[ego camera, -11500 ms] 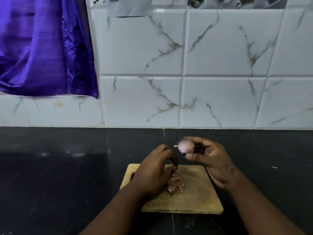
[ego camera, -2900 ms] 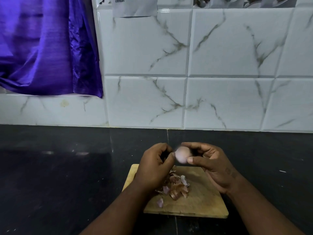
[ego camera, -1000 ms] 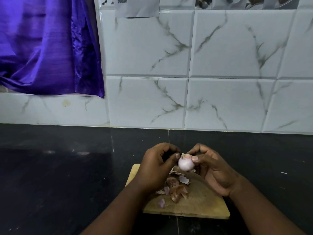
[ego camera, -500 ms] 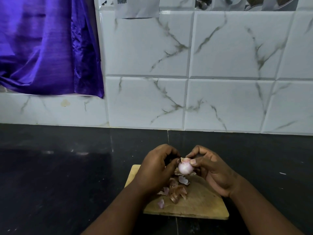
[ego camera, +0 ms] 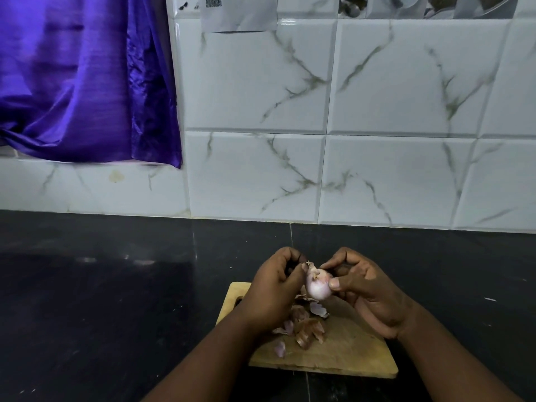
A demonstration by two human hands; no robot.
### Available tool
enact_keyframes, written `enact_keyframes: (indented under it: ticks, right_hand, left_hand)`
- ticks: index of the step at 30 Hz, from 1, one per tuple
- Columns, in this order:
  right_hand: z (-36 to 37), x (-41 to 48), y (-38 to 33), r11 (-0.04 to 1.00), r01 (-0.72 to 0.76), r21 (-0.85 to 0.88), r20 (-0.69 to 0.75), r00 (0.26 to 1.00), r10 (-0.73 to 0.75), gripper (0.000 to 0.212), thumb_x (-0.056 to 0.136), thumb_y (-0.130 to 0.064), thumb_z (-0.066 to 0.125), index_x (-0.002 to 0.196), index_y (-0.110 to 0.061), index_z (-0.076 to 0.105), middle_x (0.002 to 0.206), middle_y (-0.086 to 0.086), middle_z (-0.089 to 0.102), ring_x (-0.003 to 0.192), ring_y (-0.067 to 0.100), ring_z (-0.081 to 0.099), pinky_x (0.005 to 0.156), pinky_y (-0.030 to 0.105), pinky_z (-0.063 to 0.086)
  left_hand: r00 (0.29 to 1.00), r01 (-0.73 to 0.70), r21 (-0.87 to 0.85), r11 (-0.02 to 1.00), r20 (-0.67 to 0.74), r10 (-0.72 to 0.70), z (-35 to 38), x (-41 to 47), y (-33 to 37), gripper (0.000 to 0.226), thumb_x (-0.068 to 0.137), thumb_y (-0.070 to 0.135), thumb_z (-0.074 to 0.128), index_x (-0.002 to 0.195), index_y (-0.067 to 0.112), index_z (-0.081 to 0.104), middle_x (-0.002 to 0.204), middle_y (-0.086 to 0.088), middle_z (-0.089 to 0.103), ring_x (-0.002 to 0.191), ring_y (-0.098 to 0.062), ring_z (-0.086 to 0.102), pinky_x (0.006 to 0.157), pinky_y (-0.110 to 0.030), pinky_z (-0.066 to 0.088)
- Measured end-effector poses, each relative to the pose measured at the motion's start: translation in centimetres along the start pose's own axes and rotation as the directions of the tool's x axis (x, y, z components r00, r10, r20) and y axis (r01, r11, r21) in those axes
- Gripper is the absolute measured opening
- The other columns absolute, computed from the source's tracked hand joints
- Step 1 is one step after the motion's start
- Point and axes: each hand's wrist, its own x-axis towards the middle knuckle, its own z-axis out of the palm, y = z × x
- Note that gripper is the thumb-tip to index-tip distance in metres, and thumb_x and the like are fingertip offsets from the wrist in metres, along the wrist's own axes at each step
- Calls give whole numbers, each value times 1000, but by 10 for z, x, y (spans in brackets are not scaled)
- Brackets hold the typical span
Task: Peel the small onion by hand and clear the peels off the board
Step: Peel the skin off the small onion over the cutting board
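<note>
A small pale pink onion (ego camera: 316, 288) is held above the wooden cutting board (ego camera: 348, 355). My right hand (ego camera: 368, 294) pinches the onion between thumb and fingers. My left hand (ego camera: 275, 291) has curled fingers and pinches a bit of skin at the onion's top left. A pile of brown and pink peels (ego camera: 304, 326) lies on the board under my hands, with one pink scrap (ego camera: 280, 349) nearer the front edge.
The board lies on a black countertop (ego camera: 116, 300) that stretches left and right. A white marbled tile wall (ego camera: 319, 126) rises behind it. A purple cloth (ego camera: 81, 76) hangs at the upper left.
Across the earlier frames more peels have gathered on the board. In the last second my hands stayed close together while the onion turned a little in my right hand.
</note>
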Motion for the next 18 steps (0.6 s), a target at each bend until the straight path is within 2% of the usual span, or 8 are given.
enact_keyframes:
  ticks: [2, 4, 7, 10, 13, 15, 18]
  right_hand:
    - [-1, 0, 1, 1000, 7, 11, -8, 1000, -7, 62, 47, -24, 101, 95, -4, 67, 97, 23, 71, 87, 30, 70, 74, 34, 60]
    - [-2, 1, 0, 1000, 11, 20, -16, 1000, -11, 63, 47, -23, 101, 96, -4, 66, 99, 23, 71, 88, 31, 70, 75, 34, 60]
    - [-2, 1, 0, 1000, 19, 5, -17, 1000, -19, 58, 50, -19, 99, 97, -4, 68, 99, 24, 71, 89, 31, 71, 76, 34, 61]
    - [-2, 0, 1, 1000, 23, -10, -32, 999, -23, 42, 59, -9, 86, 97, -5, 69, 103, 28, 70, 94, 35, 69, 79, 36, 60]
    - [-2, 0, 2, 999, 23, -25, -44, 999, -24, 37, 61, -9, 81, 97, -6, 71, 103, 27, 70, 95, 36, 67, 80, 37, 58]
    - [-1, 0, 1, 999, 30, -42, -30, 999, -31, 39, 59, -11, 85, 96, -8, 72, 102, 25, 71, 94, 34, 68, 79, 35, 59]
    - [1, 0, 0, 998, 46, -47, -7, 999, -46, 54, 49, -25, 98, 95, -10, 74, 100, 21, 73, 91, 28, 72, 77, 34, 61]
  left_hand:
    - [1000, 1, -68, 998, -19, -2, -2, 3, -3, 16, 105, 14, 59, 95, 21, 69, 88, 3, 69, 79, -10, 62, 73, -32, 53]
    - [999, -11, -122, 993, -36, 6, -2, 4, -3, 20, 106, 9, 57, 97, 17, 73, 89, 3, 73, 79, -8, 65, 73, -31, 54]
    - [998, -41, -108, 993, -47, 36, -3, 3, -1, 20, 106, 12, 58, 104, 18, 76, 98, 1, 77, 82, -5, 68, 74, -26, 55]
    - [998, -49, -4, 999, -39, 49, -3, 3, -3, 12, 99, 13, 70, 102, 21, 78, 96, 4, 78, 83, -2, 69, 74, -22, 55]
    - [995, -74, 100, 992, -59, 80, -3, 3, -4, 10, 96, 12, 74, 99, 20, 79, 92, 5, 77, 84, -7, 71, 74, -29, 59]
    - [991, -92, 161, 983, -81, 106, -2, 2, -3, 11, 96, 11, 72, 97, 22, 77, 90, 6, 76, 84, -9, 71, 73, -28, 59]
    - [986, -105, 326, 939, -90, 142, 0, 0, 0, 17, 101, 13, 64, 96, 29, 67, 93, 12, 68, 86, -4, 63, 69, -14, 46]
